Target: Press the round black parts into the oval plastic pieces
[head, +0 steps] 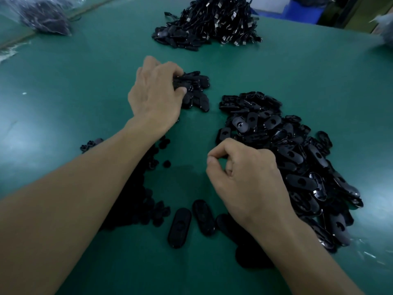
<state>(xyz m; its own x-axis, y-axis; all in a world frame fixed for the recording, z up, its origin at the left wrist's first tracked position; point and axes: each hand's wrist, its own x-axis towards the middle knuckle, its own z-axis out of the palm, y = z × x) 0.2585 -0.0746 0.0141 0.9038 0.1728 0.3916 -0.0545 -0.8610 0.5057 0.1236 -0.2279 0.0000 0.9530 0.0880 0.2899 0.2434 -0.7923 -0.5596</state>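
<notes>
My left hand (156, 92) reaches forward onto a small heap of black oval pieces (196, 90) in the middle of the green table, its fingers curled round several of them. My right hand (244, 177) hovers nearer to me with fingers curled and thumb against forefinger; nothing shows between them. A large pile of oval plastic pieces (297, 162) with round holes spreads to the right of it. Small round black parts (148, 201) lie in a heap under my left forearm. Two loose oval pieces (179, 227) lie near the front, between my arms.
A mound of black cables with metal plugs (212, 22) sits at the back centre of the green table (74, 92). A clear plastic bag of dark parts (42, 15) lies at the back left. A blue crate (304, 9) stands beyond the far edge.
</notes>
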